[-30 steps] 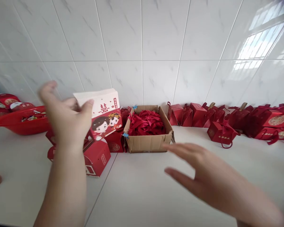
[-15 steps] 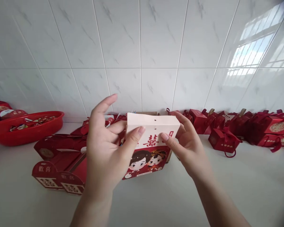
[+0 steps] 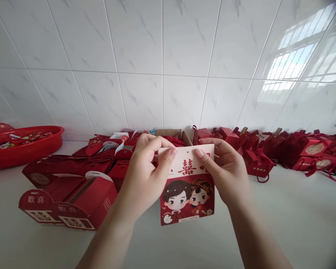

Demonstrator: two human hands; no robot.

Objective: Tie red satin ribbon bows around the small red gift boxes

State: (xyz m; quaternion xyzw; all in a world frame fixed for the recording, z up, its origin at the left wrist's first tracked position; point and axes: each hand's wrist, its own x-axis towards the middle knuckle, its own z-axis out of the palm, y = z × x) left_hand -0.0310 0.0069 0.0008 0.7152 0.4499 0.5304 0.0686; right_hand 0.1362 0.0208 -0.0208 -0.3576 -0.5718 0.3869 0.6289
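Note:
Between my two hands is a red and white paper gift box (image 3: 187, 194), printed with two cartoon figures and red characters on its white top band. My left hand (image 3: 152, 168) pinches the upper left edge, thumb in front and fingers behind. At the upper right edge, my right hand (image 3: 226, 170) grips in the same way. A small hole shows near the middle of the top edge. The box hangs upright above the white table, its printed front facing me; its back is hidden.
Red gift boxes (image 3: 81, 201) stand at the left, with more behind them. A red basin (image 3: 49, 145) of wrapped sweets is farther left. Behind my hands is a cardboard box (image 3: 168, 132) with red items. Ribboned red boxes (image 3: 259, 162) line the tiled wall (image 3: 140, 45) at right.
The box's folded top flap no longer shows on top, and its front now faces me more squarely. My left fingers have curled in onto the edge. The view has shifted slightly.

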